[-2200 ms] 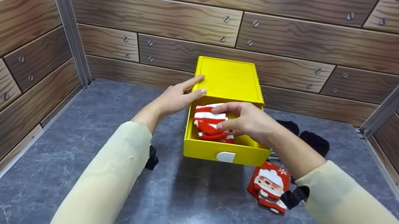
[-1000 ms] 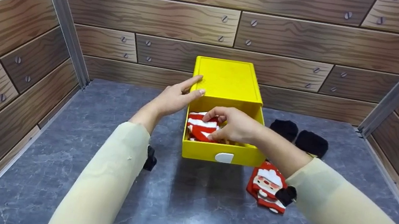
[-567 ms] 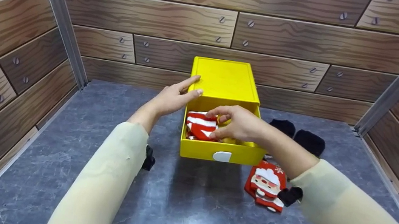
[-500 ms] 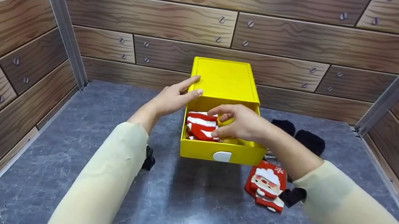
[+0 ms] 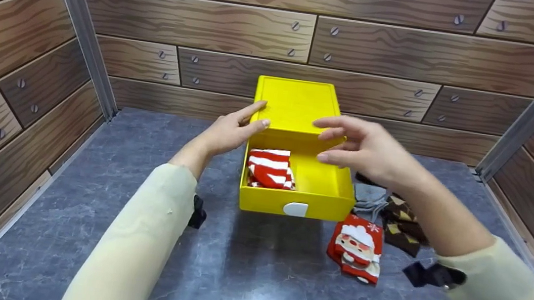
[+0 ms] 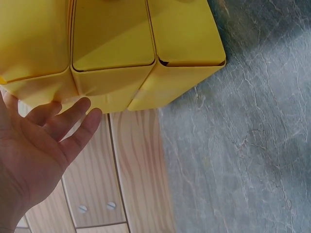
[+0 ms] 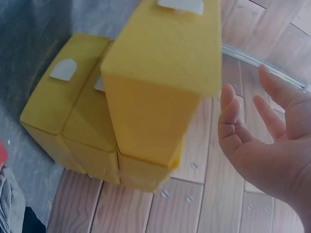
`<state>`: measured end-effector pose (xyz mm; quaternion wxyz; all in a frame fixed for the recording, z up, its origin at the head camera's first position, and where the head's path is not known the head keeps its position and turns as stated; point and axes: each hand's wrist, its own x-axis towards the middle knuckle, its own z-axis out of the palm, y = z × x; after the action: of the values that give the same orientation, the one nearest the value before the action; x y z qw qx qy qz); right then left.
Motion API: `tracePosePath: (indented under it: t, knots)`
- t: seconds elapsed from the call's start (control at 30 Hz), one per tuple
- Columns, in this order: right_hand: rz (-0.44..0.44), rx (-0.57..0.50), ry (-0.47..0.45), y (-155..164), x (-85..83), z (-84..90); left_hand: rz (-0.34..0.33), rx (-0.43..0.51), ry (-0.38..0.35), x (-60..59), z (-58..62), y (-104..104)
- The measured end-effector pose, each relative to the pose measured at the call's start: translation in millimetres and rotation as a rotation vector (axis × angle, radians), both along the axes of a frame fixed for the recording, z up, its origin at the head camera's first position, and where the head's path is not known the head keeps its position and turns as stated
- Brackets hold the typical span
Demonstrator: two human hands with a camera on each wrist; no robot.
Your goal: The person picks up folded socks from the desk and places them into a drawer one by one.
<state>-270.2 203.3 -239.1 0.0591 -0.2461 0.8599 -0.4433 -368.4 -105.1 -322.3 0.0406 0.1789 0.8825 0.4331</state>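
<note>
Now the left hand [image 5: 228, 132] rests, fingers apart, on the yellow drawer cabinet [image 5: 298, 100]; the right hand [image 5: 374, 150] hovers, fingers loosely parted, by the pulled-out drawer [image 5: 261, 200]. Folded red-and-white striped socks [image 5: 269, 166] lie inside, at left; Santa socks [image 5: 358, 248] lie outside.

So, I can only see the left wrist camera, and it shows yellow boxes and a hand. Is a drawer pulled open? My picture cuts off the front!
Observer: Yes, the top drawer sticks out at the front.
Operator: Ooh, is there anything inside?
Observer: A red and white striped cloth lies folded along its left side.
Operator: And what's the other hand holding?
Observer: Nothing. The right hand is empty, with its fingers apart.
</note>
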Motion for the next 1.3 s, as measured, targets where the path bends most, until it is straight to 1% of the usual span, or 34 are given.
tracePosePath:
  t: [0.1, 0.2, 0.27, 0.4, 0.53, 0.67, 0.73, 0.8, 0.97, 1.03, 1.17, 1.23, 1.3]
  knots:
    - [-0.014, -0.054, 0.043, 14.6, 6.7, 3.3, 0.0, -0.002, -0.004, 0.3, 0.1, -0.3]
    - [-0.05, -0.064, 0.091, 30.0, 12.6, 3.5, 0.003, -0.004, -0.008, 0.3, 0.3, -0.6]
    - [-0.069, -0.081, 0.1, 40.3, 15.3, 1.7, 0.007, -0.004, -0.012, 0.2, 0.4, -0.8]
    - [-0.09, -0.148, 0.111, 60.9, 16.5, -6.5, 0.016, 0.004, -0.025, 0.6, 1.3, -1.2]
    - [-0.092, -0.234, 0.111, 81.1, 14.8, -20.4, 0.019, 0.015, -0.035, 1.1, 2.4, -1.2]
    - [-0.112, -0.317, 0.086, 100.4, 12.7, -40.7, 0.012, 0.02, -0.039, 2.0, 3.8, -1.1]
    - [-0.129, -0.335, 0.067, 109.1, 11.7, -53.6, 0.016, 0.016, -0.046, 2.6, 4.4, -1.3]
    - [-0.153, -0.326, 0.046, 116.7, 10.9, -67.8, 0.02, 0.01, -0.05, 3.1, 4.7, -1.6]
    - [-0.214, -0.238, -0.004, 132.6, 10.0, -105.1, 0.018, 0.013, -0.04, 2.6, 4.3, -1.6]
    - [-0.229, -0.241, -0.018, 137.7, 8.9, -119.7, 0.015, 0.017, -0.033, 1.8, 3.6, -1.0]
    - [-0.267, -0.228, -0.062, 146.4, 8.0, -143.5, 0.01, 0.018, -0.04, 0.5, 1.9, -0.3]
    - [-0.289, -0.199, -0.086, 149.0, 8.8, -153.5, 0.01, 0.017, -0.043, 0.3, 1.1, -0.4]
    - [-0.292, -0.174, -0.107, 149.5, 9.2, -163.4, 0.011, 0.018, -0.046, 0.7, 0.4, -1.1]
